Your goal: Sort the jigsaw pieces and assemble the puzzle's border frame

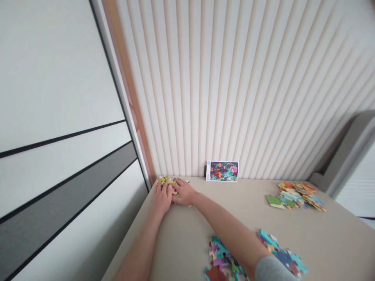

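Observation:
At the far left corner of the table, a pile of yellow-green and white jigsaw puzzle pieces [165, 179] lies partly covered by both hands. My left hand [162, 198] rests on its near left side with the fingers stretched forward. From the right, my right hand [183, 192] lies over the pile, fingers spread and touching the left hand at the thumb side. Some of the pieces are hidden beneath the palms. Neither hand grips a piece that I can see.
A picture card [224, 171] leans on the ribbed panel behind the table [181, 242]. Orange, white and green pieces [295, 195] are heaped at right. Near the front, loose or joined puzzle pieces [221, 259] and a teal-blue group [283, 253] flank my right forearm. A white cabinet [73, 234] borders the left.

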Demonstrator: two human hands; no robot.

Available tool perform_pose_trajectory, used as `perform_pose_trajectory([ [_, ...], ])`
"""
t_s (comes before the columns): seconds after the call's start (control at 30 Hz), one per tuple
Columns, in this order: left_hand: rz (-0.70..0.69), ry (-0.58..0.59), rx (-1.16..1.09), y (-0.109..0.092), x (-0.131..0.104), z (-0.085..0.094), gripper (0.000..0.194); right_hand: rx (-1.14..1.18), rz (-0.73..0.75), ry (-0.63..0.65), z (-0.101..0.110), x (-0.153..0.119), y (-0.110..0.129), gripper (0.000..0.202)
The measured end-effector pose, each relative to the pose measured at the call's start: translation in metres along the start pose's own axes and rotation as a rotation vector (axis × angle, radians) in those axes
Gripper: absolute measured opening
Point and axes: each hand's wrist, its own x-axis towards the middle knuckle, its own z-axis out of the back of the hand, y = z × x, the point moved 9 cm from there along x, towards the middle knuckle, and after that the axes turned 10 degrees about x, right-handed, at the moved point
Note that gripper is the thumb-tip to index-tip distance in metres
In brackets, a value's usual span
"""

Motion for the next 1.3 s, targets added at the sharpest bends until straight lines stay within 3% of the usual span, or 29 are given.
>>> perform_pose_trajectory([
  [0.3, 0.034, 0.042, -0.062, -0.006, 0.001, -0.007, 0.054, 0.019, -0.059, 0.163, 0.023, -0.011, -0.018, 0.093],
  [0.4, 0.052, 0.062, -0.076, -0.007, 0.000, -0.004, 0.054, -0.004, -0.067, 0.206, 0.035, -0.025, -0.010, 0.090],
  [0.5, 0.075, 0.080, -0.083, -0.008, 0.000, -0.002, 0.055, -0.035, -0.012, 0.155, 0.059, -0.053, 0.015, 0.071],
  [0.6, 0.100, 0.098, -0.085, -0.008, 0.001, 0.001, 0.056, -0.009, 0.084, 0.061, 0.097, -0.107, 0.050, 0.053],
  [0.67, 0.131, 0.113, -0.083, -0.005, 0.002, 0.002, 0.058, 0.012, 0.137, -0.063, 0.130, -0.159, 0.072, 0.046],
  [0.77, 0.204, 0.154, -0.074, 0.005, 0.004, 0.001, 0.063, -0.019, 0.066, -0.178, 0.168, -0.248, 0.084, 0.041],
  [0.87, 0.270, 0.213, -0.064, 0.016, 0.007, -0.007, 0.071, -0.137, -0.079, -0.138, 0.175, -0.324, 0.075, 0.054],
  [0.97, 0.278, 0.275, -0.073, 0.018, 0.011, -0.015, 0.071, -0.208, -0.210, -0.036, 0.160, -0.366, 0.054, 0.082],
  [1.03, 0.274, 0.296, -0.083, 0.016, 0.012, -0.017, 0.068, -0.193, -0.250, 0.029, 0.147, -0.370, 0.040, 0.093],
  [1.13, 0.268, 0.285, -0.099, 0.015, 0.011, -0.009, 0.062, -0.120, -0.240, 0.074, 0.134, -0.350, 0.028, 0.090],
  [1.2, 0.280, 0.238, -0.098, 0.015, 0.011, 0.004, 0.059, -0.062, -0.203, 0.069, 0.135, -0.331, 0.026, 0.084],
  [1.3, 0.291, 0.122, -0.073, 0.004, 0.007, 0.039, 0.062, 0.007, -0.140, 0.047, 0.145, -0.309, 0.025, 0.077],
])
